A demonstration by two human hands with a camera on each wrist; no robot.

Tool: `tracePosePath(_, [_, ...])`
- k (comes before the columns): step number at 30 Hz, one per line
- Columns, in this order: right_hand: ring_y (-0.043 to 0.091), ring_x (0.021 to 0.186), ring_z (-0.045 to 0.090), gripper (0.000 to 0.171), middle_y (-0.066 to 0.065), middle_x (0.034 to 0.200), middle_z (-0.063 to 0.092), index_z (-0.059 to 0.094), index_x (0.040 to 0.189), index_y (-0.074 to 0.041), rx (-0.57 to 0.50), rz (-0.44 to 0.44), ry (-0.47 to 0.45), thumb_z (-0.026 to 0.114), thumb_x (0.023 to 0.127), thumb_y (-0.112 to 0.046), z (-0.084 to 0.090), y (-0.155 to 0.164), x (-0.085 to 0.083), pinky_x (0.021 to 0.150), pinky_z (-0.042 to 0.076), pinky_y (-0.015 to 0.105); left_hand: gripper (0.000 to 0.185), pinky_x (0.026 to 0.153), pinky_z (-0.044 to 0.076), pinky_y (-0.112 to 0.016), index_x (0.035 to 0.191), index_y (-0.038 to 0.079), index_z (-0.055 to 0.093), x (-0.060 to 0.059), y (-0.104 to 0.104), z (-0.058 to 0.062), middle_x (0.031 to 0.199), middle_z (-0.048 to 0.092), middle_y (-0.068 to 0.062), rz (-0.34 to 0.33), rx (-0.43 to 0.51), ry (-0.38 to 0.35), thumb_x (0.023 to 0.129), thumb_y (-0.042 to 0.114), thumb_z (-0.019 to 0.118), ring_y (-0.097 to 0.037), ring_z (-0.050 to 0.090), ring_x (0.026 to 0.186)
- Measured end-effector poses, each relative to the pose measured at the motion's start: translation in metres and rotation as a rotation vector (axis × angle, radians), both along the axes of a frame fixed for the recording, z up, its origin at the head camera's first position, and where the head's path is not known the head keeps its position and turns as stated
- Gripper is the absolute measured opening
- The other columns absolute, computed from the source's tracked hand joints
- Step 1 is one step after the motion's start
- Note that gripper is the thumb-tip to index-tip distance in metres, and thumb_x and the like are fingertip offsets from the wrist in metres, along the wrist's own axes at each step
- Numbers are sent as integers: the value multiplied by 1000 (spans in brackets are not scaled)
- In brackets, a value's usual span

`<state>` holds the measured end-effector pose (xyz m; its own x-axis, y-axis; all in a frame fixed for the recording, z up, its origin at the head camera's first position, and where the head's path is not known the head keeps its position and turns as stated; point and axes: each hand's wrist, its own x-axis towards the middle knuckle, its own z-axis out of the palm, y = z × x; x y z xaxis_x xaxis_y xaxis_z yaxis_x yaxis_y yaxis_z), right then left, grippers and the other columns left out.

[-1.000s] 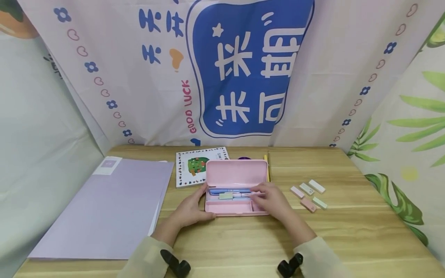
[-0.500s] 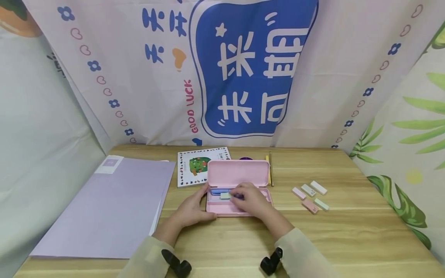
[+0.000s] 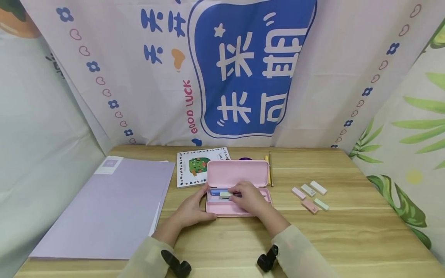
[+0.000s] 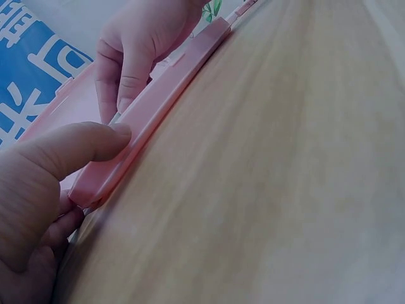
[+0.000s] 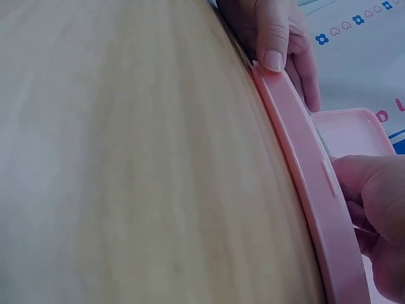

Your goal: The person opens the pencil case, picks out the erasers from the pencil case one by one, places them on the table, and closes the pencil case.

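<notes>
An open pink pencil case lies mid-table on the wooden table, lid raised at the back. My left hand grips its left end, thumb on the front rim and fingers underneath. My right hand reaches into the tray with curled fingers, which pinch a pale green eraser lying beside a blue pen. In the right wrist view the case's front wall runs between my left thumb and my right hand.
A large purple folder covers the table's left side. A picture book lies behind the case, and pencils lie to the right of the lid. Several small erasers sit to the right. Printed cloth hangs behind and at both sides.
My right hand moved from the tray's right end leftward onto the green eraser. The left hand and the case stayed put.
</notes>
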<state>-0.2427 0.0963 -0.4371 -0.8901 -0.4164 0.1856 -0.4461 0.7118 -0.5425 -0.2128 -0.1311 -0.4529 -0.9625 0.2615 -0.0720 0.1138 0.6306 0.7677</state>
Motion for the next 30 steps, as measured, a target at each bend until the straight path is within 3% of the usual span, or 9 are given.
tracePosePath(7, [25, 106, 61, 19, 4, 102, 70, 75, 102, -9, -100, -65, 72, 74, 84, -12, 7, 12, 9, 98, 50, 43, 116, 117, 30, -55, 158, 18, 20, 0, 0, -1, 160, 31, -8, -3, 13, 8, 67, 45, 87, -36, 32, 146])
tracePosePath(14, [25, 104, 62, 24, 8, 110, 69, 72, 108, -8, -206, -217, 25, 73, 84, -14, 11, 69, 19, 94, 52, 47, 117, 119, 29, -53, 158, 16, 19, -1, 0, -2, 161, 30, -8, -3, 11, 13, 67, 44, 87, -35, 30, 147])
tracePosePath(19, [29, 102, 62, 27, 15, 110, 69, 70, 112, -3, -180, -349, 67, 72, 87, -13, 11, 126, 26, 88, 52, 43, 118, 118, 28, -55, 158, 16, 19, -1, 0, 0, 161, 29, -9, -3, 14, 4, 67, 45, 87, -36, 30, 147])
tracePosePath(24, [26, 96, 58, 29, 18, 106, 68, 70, 113, 0, -151, -474, 90, 70, 88, -15, 10, 182, 36, 74, 46, 24, 117, 117, 29, -57, 158, 16, 19, -1, 0, 0, 161, 30, -11, -4, 10, 5, 67, 45, 87, -38, 30, 146])
tracePosePath(30, [22, 96, 54, 35, 21, 111, 66, 66, 118, 2, -89, -601, 27, 66, 93, -22, 4, 238, 48, 70, 41, 19, 118, 118, 28, -56, 158, 17, 19, -2, 0, -1, 161, 29, -9, -3, 20, -4, 66, 46, 87, -37, 29, 147])
